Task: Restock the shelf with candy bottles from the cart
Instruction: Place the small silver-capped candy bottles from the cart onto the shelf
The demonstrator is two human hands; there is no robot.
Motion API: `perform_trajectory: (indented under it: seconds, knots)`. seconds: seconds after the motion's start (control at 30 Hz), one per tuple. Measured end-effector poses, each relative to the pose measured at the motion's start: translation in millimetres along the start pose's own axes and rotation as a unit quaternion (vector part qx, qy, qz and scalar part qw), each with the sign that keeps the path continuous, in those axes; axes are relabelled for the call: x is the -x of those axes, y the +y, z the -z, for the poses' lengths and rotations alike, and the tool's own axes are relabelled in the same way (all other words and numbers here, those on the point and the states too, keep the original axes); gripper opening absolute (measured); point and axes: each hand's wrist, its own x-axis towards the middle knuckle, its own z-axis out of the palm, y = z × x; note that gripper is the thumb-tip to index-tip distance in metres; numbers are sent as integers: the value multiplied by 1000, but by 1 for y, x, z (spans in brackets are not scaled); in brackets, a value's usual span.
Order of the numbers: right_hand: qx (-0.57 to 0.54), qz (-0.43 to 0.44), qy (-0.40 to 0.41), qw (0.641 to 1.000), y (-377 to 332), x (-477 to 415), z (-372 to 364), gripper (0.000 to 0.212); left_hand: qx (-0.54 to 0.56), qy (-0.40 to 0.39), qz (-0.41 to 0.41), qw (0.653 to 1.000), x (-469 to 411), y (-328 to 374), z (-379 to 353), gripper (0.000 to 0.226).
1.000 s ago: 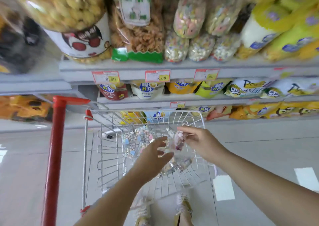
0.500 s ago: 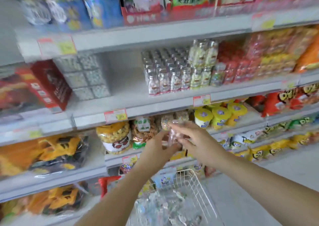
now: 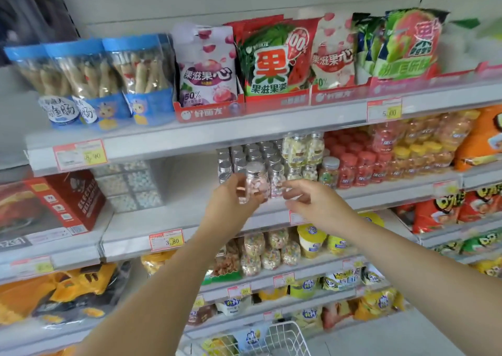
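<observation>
One candy bottle [image 3: 256, 182] between left hand [image 3: 231, 201] fingers [image 3: 235, 179], right hand [image 3: 312, 201] beside

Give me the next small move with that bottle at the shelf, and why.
Probably ease the candy bottle forward and set it down at the front of the silver-capped bottles. The left hand holds it upright just before that row, level with the shelf, and bare shelf lies to the left. The right hand is open beside it, holding nothing.

Bright even light, blurred edges
</observation>
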Motion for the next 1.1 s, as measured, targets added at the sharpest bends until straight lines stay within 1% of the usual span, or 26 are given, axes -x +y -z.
perform_trajectory:
  seconds: [0.07,0.13,0.33,0.4,0.43,0.5,0.6,0.67,0.77,0.87,1.0,1.1]
  knots:
    - [9,-12,2,1000,15,-17,12,33,-22,11,-3,1000,-22,9,-3,64]
    - [25,-16,-1,1000,27,-30,24,28,-27,11,-2,1000,-44,15,-12,65]
    - [27,-31,-30,999,44,-49,36,25,-73,8,4,997,-81,23,-28,57]
    - [32,-26,-25,999,47,-52,39,24,-88,10,4,996,-89,24,-32,54]
    - [33,-21,-8,999,49,-52,40,22,-91,11,8,996,-92,25,-34,54]
    - [32,-11,49,998,56,-53,43,18,-92,9,10,996,-99,24,-37,52]
    - [28,-18,135,990,68,-53,52,11,-80,-5,21,997,-106,25,-40,47]
    - [18,-23,180,983,74,-56,58,10,-70,-16,17,997,-108,24,-42,49]
    - [36,-22,217,975,80,-61,66,13,-53,-20,18,998,-109,23,-43,56]
    - [66,-32,228,971,85,-67,67,27,-53,-32,21,998,-113,23,-43,53]
    - [96,-46,199,974,93,-74,65,40,-55,-45,23,997,-116,23,-43,43]
    - [110,-54,179,976,98,-76,64,42,-49,-61,40,996,-120,24,-44,30]
